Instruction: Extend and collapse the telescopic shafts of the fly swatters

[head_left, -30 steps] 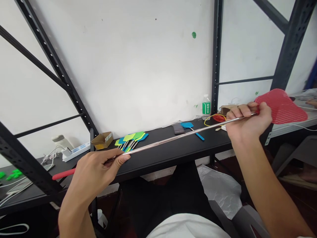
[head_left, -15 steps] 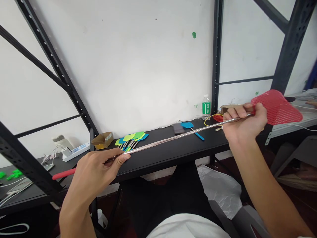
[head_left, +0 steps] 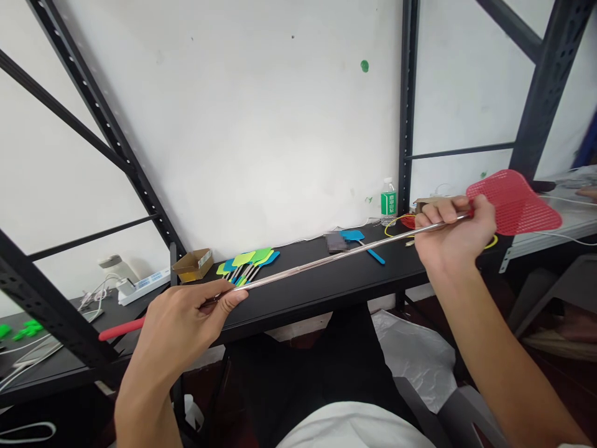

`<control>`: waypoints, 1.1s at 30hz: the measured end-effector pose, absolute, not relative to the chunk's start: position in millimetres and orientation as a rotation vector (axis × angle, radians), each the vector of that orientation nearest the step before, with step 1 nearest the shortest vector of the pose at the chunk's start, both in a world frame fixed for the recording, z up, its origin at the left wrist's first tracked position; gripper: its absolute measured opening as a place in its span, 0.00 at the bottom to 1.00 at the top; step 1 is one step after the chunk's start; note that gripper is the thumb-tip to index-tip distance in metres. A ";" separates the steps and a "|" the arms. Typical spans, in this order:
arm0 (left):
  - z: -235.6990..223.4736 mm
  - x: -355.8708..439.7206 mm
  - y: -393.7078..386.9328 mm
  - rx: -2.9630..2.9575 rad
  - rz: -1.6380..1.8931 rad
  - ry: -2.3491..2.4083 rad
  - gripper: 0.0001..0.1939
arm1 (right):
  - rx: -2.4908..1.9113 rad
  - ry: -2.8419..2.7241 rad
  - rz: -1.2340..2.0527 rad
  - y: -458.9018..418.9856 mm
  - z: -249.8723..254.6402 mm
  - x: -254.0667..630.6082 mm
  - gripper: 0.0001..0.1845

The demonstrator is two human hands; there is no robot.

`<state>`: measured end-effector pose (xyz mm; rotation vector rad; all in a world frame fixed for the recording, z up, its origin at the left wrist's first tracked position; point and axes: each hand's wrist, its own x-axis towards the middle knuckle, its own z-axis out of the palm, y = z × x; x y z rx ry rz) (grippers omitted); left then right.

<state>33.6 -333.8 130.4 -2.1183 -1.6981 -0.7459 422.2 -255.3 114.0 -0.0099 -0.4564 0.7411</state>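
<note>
A red fly swatter with a long metal telescopic rod spans the view, held in the air above the black table. My left hand is closed round the rod near the red handle, whose end sticks out to the left. At the other end, my right hand grips the rod just below the red mesh head. On the table behind the rod lies a bunch of green, yellow-green and blue fly swatters. Farther right is a single blue fly swatter, beside a blurred grey patch.
A small cardboard box and a white power strip are on the left. A green-labelled water bottle stands by the wall at the back right. Black rack posts frame both sides. Clear plastic sheeting lies below the table.
My right hand has moved slightly left with the swatter's head, so the rod between my hands looks a little shorter. My left hand has hardly moved.
</note>
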 end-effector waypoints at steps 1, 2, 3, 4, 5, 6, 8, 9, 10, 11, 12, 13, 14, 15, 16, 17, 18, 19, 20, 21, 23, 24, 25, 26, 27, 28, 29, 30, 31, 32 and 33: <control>130.5 35.2 -334.1 -2.124 -0.744 -1.695 0.26 | -0.009 -0.464 0.744 -255.1 113.6 421.2 0.19; 130.5 36.9 -334.3 -2.131 -0.741 -1.690 0.26 | -0.008 -0.472 0.749 -254.9 113.2 420.1 0.19; 130.4 38.6 -334.3 -2.139 -0.737 -1.687 0.26 | -0.008 -0.482 0.758 -254.5 112.6 419.1 0.19; 130.1 40.1 -334.2 -2.148 -0.734 -1.685 0.26 | -0.010 -0.490 0.767 -254.1 112.0 418.3 0.19; 129.8 41.4 -333.9 -2.155 -0.733 -1.684 0.26 | -0.012 -0.499 0.774 -253.7 111.4 417.6 0.20; 129.5 42.4 -333.5 -2.160 -0.735 -1.685 0.26 | -0.016 -0.507 0.779 -253.2 110.7 417.2 0.20; 128.9 43.4 -332.9 -2.161 -0.743 -1.690 0.26 | -0.019 -0.519 0.779 -252.4 109.7 416.9 0.20; 128.7 43.6 -332.8 -2.161 -0.746 -1.692 0.26 | -0.019 -0.523 0.777 -252.1 109.3 416.9 0.20; 128.7 43.5 -332.9 -2.158 -0.750 -1.694 0.26 | -0.017 -0.526 0.775 -251.9 109.1 417.1 0.20; 128.8 43.5 -333.1 -2.156 -0.752 -1.696 0.26 | -0.015 -0.526 0.774 -251.7 108.9 417.3 0.20; 129.0 43.4 -333.5 -2.155 -0.755 -1.697 0.26 | -0.013 -0.524 0.775 -251.4 108.9 417.4 0.20; 129.3 43.5 -333.9 -2.158 -0.757 -1.696 0.26 | -0.013 -0.522 0.777 -251.0 108.8 417.5 0.20; 129.5 43.6 -334.3 -2.161 -0.759 -1.694 0.26 | -0.013 -0.518 0.780 -250.5 108.6 417.6 0.20; 129.7 44.0 -334.5 -2.164 -0.759 -1.693 0.26 | -0.013 -0.513 0.784 -249.9 108.3 417.6 0.20; 129.9 44.4 -334.7 -2.165 -0.757 -1.694 0.26 | -0.014 -0.510 0.788 -249.2 108.0 417.6 0.20; 129.9 45.0 -334.7 -2.163 -0.755 -1.697 0.26 | -0.014 -0.507 0.791 -248.6 107.6 417.6 0.20; 129.9 45.6 -334.5 -2.159 -0.754 -1.699 0.26 | -0.014 -0.505 0.794 -248.0 107.2 417.7 0.19; 129.8 46.2 -334.1 -2.156 -0.754 -1.700 0.26 | -0.015 -0.505 0.796 -247.6 106.7 417.8 0.19; 129.6 46.7 -333.7 -2.152 -0.757 -1.700 0.26 | -0.016 -0.507 0.797 -247.4 106.4 418.0 0.19; 129.4 47.1 -333.2 -2.152 -0.761 -1.698 0.26 | -0.017 -0.510 0.797 -247.5 106.2 418.1 0.19; 128.9 47.5 -332.4 -2.155 -0.767 -1.699 0.26 | -0.017 -0.517 0.792 -248.3 106.1 418.4 0.19; 128.7 47.4 -332.1 -2.158 -0.769 -1.701 0.26 | -0.015 -0.520 0.789 -248.9 106.3 418.5 0.19; 128.4 47.2 -331.8 -2.159 -0.773 -1.706 0.26 | -0.012 -0.521 0.786 -249.4 106.4 418.5 0.19; 128.1 47.0 -331.7 -2.158 -0.776 -1.712 0.26 | -0.010 -0.521 0.783 -249.9 106.6 418.4 0.19; 127.8 46.8 -331.5 -2.155 -0.780 -1.717 0.27 | -0.007 -0.521 0.781 -250.2 106.8 418.3 0.19; 127.5 46.6 -331.4 -2.153 -0.783 -1.721 0.27 | -0.005 -0.521 0.778 -250.5 106.9 418.2 0.19; 127.3 46.4 -331.2 -2.151 -0.786 -1.723 0.28 | -0.003 -0.522 0.775 -250.6 106.9 418.1 0.19; 127.1 46.4 -331.0 -2.149 -0.790 -1.723 0.28 | -0.001 -0.524 0.772 -250.7 106.8 417.9 0.19; 126.9 46.4 -330.8 -2.148 -0.794 -1.722 0.28 | 0.001 -0.527 0.769 -250.7 106.8 417.8 0.19; 126.8 46.5 -330.5 -2.148 -0.798 -1.718 0.29 | 0.004 -0.529 0.767 -250.6 106.6 417.8 0.19; 126.8 46.6 -330.3 -2.150 -0.802 -1.715 0.29 | 0.007 -0.530 0.766 -250.5 106.5 417.8 0.19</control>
